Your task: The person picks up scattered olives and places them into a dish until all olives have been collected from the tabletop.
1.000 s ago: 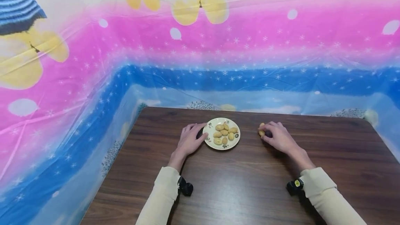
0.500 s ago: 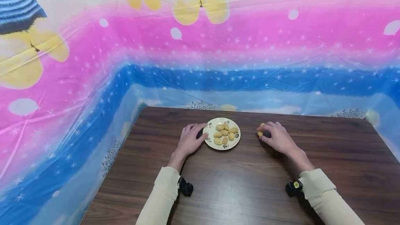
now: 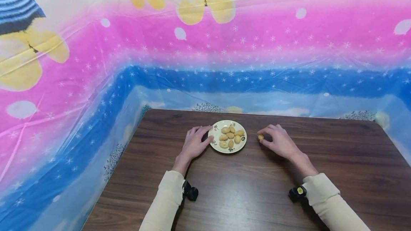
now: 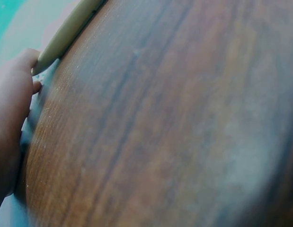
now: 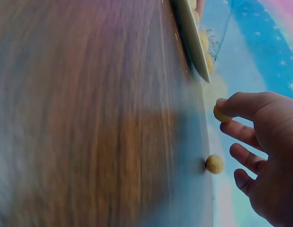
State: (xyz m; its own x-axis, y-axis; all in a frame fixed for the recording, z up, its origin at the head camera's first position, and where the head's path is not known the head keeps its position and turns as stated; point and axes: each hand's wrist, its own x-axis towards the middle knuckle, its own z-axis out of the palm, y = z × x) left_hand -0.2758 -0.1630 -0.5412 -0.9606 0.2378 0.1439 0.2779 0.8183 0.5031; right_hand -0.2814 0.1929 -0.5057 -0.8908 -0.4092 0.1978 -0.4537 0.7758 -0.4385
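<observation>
My left hand [image 3: 194,143] rests at the left side of a small pale plate [image 3: 213,144], its thumb and forefinger spread along the rim. In the left wrist view, the thumb touches the plate's edge [image 4: 66,40]. Several tan, oval nuts [image 3: 230,135] with rough-looking shells lie on this dark-patterned plate. To the right of it, my right hand [image 3: 282,142] pinches a similar nut [image 5: 222,115] between thumb and forefinger, its other fingers loosely bent. Beyond those fingers, the right wrist view shows a second round nut [image 5: 214,164], hidden behind the hand in the head view.
Plate and hands are near the far edge of a dark wood-grain table [image 3: 234,188]. Behind and to the left hangs a pink and blue patterned cloth [image 3: 192,77]. Black wrist cameras sit at the left cuff [image 3: 191,191] and right cuff [image 3: 298,192].
My right hand has moved left over the table, bringing its nut closer to the plate. The left hand and the plate have stayed in place.
</observation>
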